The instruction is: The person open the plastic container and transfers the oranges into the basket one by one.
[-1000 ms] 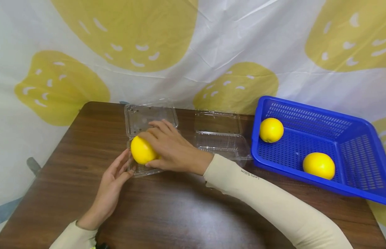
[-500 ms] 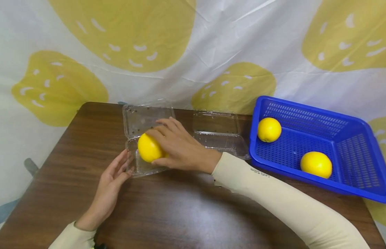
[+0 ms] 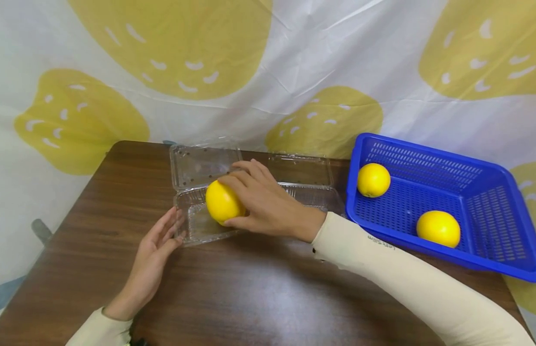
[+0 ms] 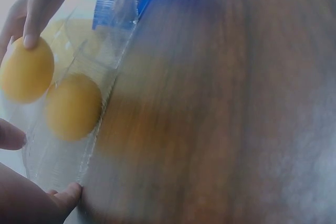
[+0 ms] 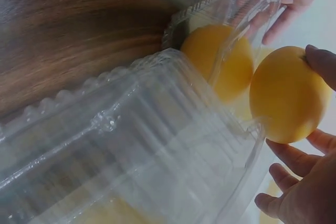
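In the head view my right hand [image 3: 268, 206] holds an orange [image 3: 222, 202] over a lidded clear plastic box [image 3: 194, 230], whose lid [image 3: 203, 166] is tipped back. Thumb and fingers grip the orange from its right side, as the right wrist view also shows. My left hand [image 3: 153, 254] rests spread at the box's left end, fingers along the wall, thumb at the near corner. Below the held orange, a second orange round shape [image 4: 73, 106] shows through the plastic in both wrist views. In the head view the box floor left of the held orange is bare.
Another clear box [image 3: 315, 194] with its lid raised stands to the right, partly behind my right hand. Beyond it is a blue basket [image 3: 505, 211] with two oranges inside. A lemon-patterned cloth [image 3: 216, 115] hangs behind the brown table [image 3: 250, 298].
My right hand has moved to the right with the orange, from the left end of the box towards its right side. The left hand stays at the box's left end.
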Demonstrator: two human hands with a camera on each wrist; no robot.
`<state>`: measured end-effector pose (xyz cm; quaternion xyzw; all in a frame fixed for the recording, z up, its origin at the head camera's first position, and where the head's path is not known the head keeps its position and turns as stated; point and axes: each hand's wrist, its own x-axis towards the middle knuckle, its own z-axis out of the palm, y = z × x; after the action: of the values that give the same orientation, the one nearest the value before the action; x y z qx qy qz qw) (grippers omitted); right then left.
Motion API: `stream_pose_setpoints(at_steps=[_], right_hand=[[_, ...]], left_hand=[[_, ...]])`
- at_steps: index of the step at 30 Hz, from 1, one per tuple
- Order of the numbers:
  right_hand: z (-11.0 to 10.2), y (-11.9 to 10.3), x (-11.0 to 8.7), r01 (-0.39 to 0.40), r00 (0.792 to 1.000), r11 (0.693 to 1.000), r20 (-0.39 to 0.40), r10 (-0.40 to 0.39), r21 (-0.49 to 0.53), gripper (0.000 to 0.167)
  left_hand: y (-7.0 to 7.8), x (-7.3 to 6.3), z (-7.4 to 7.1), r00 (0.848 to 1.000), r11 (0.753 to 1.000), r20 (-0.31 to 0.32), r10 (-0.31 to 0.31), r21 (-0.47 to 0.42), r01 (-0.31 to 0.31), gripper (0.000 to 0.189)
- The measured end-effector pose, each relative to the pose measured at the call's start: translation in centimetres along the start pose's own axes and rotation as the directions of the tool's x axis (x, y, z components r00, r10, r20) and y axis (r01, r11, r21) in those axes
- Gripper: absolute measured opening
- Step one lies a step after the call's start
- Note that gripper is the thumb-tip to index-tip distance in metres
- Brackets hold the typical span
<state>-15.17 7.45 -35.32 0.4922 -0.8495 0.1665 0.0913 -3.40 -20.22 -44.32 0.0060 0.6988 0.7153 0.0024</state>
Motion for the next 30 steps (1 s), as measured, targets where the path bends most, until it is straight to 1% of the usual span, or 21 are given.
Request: stream_pose_setpoints(at_steps=[13,19,24,30], right_hand=[[-1.2,0.7,-1.3,-0.002,1.0,1.0,-0.028,0.003,0.022,0.082],[-1.9,1.1,-2.2,-0.01,0.999,1.0,-0.046,0.011,0.025,0.082],[-2.2,1.6,-2.9,-0.009,0.997,1.0,-0.071,0.01,0.026,0.081],[-2.8,2.1,-3.8,-0.026,0.996,0.999,-0.079,0.03,0.047,0.08]], left_hand=[[0.0,0.0,-0.1,1.0,1.0,0.005,-0.004,0.007,0.004,0.071],[0.0,0.1,-0.1,1.0,1.0,0.006,-0.012,0.006,0.012,0.07],[0.0,0.0,-0.1,1.0,1.0,0.008,-0.004,0.001,0.004,0.07],[-0.1,0.0,-0.2,1.0,1.0,0.012,-0.002,-0.008,0.003,0.07]])
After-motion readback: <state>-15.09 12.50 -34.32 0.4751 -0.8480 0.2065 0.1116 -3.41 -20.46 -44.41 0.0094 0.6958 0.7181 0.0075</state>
